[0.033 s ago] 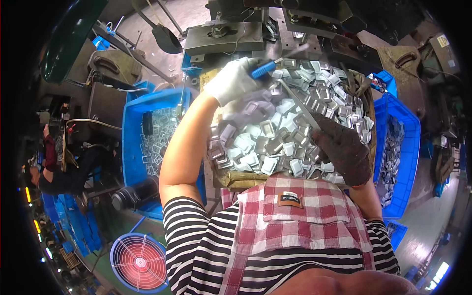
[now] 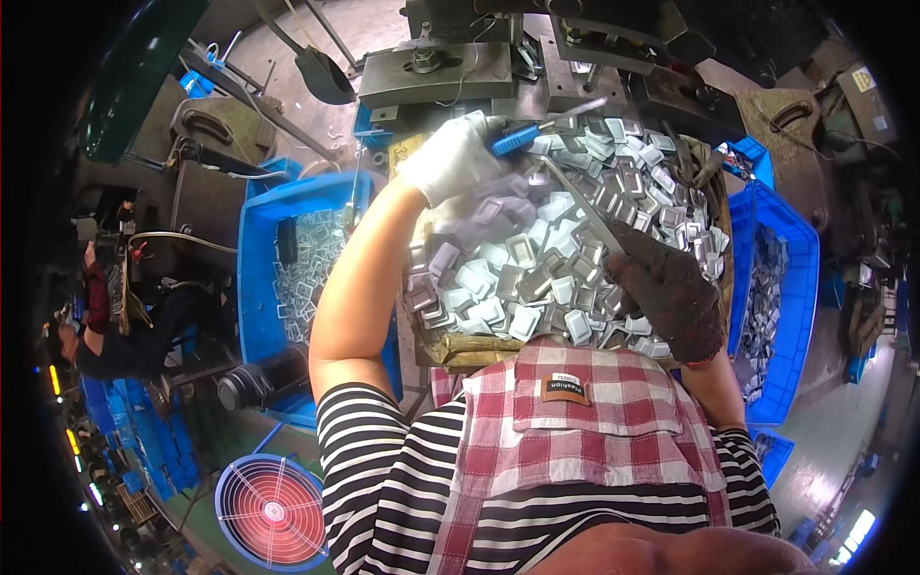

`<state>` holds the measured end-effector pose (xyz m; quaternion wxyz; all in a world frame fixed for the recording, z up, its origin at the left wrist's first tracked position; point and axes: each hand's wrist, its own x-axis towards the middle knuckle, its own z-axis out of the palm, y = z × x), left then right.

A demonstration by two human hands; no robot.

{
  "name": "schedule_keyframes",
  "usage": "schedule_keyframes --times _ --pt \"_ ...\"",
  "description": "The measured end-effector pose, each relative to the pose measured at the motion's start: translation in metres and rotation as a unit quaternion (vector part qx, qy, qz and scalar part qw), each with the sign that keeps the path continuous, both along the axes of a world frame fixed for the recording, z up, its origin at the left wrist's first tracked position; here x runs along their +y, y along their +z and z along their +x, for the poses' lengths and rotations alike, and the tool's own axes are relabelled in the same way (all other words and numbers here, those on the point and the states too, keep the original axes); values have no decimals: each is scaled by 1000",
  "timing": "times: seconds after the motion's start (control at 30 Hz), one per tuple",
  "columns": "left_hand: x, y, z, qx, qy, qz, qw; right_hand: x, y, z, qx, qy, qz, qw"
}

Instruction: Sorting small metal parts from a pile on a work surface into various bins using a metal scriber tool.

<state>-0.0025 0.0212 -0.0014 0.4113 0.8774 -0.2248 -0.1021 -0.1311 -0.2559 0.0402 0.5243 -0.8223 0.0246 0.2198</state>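
My left hand (image 2: 447, 165), in a white glove, is closed on a blue-handled tool (image 2: 516, 140) with a thin metal shaft pointing right toward the press. A dark, worn glove covers my right hand (image 2: 671, 299). Its fingers are wrapped round the lower end of a long, thin metal strip-like tool (image 2: 586, 204), slanting up and left over the pile. Beneath both hands lie many small, rectangular metal pieces (image 2: 522, 251) with raised rims, heaped on a work surface with a brown front edge (image 2: 479, 348). Bright haze blurs the pieces near my left hand.
Steel press blocks (image 2: 436, 77) stand along the far side. A blue bin (image 2: 257, 287) of metal frames is at left, another blue bin (image 2: 791, 316) of parts at right. A round fan (image 2: 273, 510) stands lower left. Another person's arm (image 2: 96, 307) shows far left.
The shaft of the blue-handled tool has shifted slightly and looks sharper than before. My right hand and the pile look the same.
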Motion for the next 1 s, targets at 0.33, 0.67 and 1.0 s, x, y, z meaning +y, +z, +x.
schedule_keyframes --times 0.33,0.67,1.0 --pt "-27 -25 -23 316 253 -431 807 5 -12 0 -20 -72 25 997" --pt "-45 -20 -27 382 252 -466 758 14 -14 -1 0 -103 77 992" --pt "-17 16 46 -49 137 289 946 -20 -10 23 -119 -170 -22 978"
